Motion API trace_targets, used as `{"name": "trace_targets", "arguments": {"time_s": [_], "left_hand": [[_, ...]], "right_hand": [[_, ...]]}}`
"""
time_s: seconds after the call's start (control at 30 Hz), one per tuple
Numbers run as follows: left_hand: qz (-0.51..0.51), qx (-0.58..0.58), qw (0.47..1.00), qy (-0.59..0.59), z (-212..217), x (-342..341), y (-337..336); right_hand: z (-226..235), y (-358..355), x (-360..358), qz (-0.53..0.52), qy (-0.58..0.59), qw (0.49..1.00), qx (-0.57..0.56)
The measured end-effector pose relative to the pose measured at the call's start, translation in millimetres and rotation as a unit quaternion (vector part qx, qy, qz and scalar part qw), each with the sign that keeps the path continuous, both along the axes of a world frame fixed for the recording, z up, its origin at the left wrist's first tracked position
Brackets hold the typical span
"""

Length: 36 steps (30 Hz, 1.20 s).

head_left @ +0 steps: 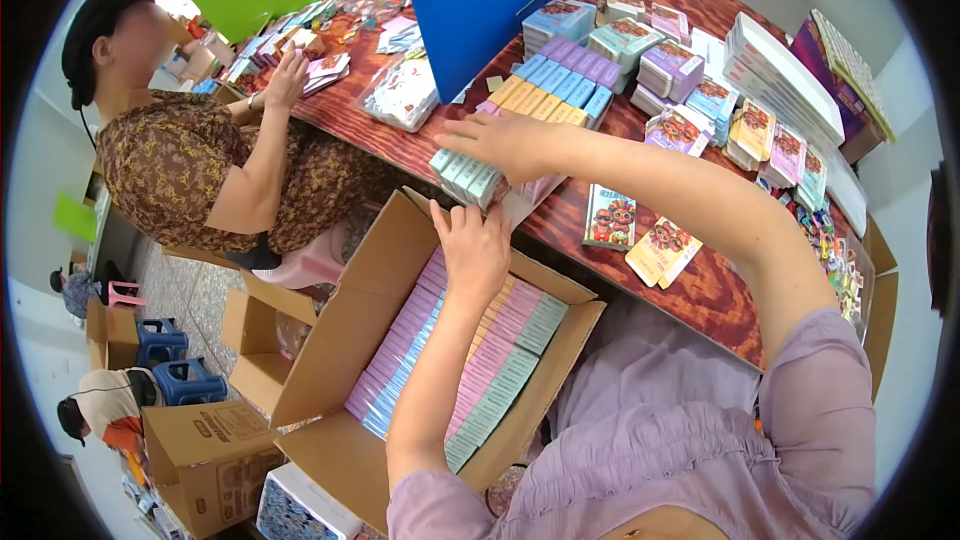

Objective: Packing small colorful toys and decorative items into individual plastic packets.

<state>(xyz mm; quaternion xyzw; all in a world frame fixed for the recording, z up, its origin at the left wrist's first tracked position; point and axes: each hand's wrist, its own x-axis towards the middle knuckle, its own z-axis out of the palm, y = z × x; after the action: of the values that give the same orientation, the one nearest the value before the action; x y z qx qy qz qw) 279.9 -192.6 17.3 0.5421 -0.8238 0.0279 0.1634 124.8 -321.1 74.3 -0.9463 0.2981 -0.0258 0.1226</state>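
Observation:
Rows of small pastel boxes (pixel 545 100) in purple, blue, orange and green stand packed together on the wood-patterned table. Over the near green boxes (pixel 468 178), my right hand (pixel 505 145) reaches across from the right, fingers stretched out along their top. My left hand (pixel 472 248) is at the table edge just below these boxes, fingertips apart and against or very near their lower end. Beneath my left arm, an open cardboard carton (pixel 335 350) holds neat rows of similar boxes (pixel 500 360) in purple, blue, orange, pink and green.
A blue divider panel (pixel 490 10) stands behind the boxes. Stacked card packs (pixel 670 70), loose cards (pixel 663 252) and white boxes (pixel 780 80) occupy the table's right. At the left a co-worker (pixel 190 160) handles cards. Blue stools (pixel 190 380) and another carton (pixel 210 455) are on the floor.

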Motion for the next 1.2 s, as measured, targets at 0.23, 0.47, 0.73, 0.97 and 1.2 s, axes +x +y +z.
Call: {"name": "trace_targets", "arguments": {"time_s": [0.23,0.47,0.73,0.97,1.2], "left_hand": [[-0.004,0.097,0.936,0.34,9.7,23.8,2.7],[-0.022,-0.071,0.94,0.332,29.4,28.7,-79.5],[0.048,0.369,0.876,0.306,37.2,55.8,-123.0],[0.071,0.427,0.835,0.34,26.2,62.3,-123.9],[0.121,0.516,0.728,0.434,15.0,73.9,-132.7]], "right_hand": [[4.5,80.4,-10.3,-0.139,-0.293,0.936,-0.134],[-63.8,124.8,16.1,-0.215,-0.271,0.938,0.029],[-77.5,126.0,17.9,-0.236,-0.253,0.935,0.075],[-83.3,126.8,16.4,-0.235,-0.27,0.93,0.087],[-71.1,118.5,21.0,-0.256,-0.249,0.928,0.105]]}}
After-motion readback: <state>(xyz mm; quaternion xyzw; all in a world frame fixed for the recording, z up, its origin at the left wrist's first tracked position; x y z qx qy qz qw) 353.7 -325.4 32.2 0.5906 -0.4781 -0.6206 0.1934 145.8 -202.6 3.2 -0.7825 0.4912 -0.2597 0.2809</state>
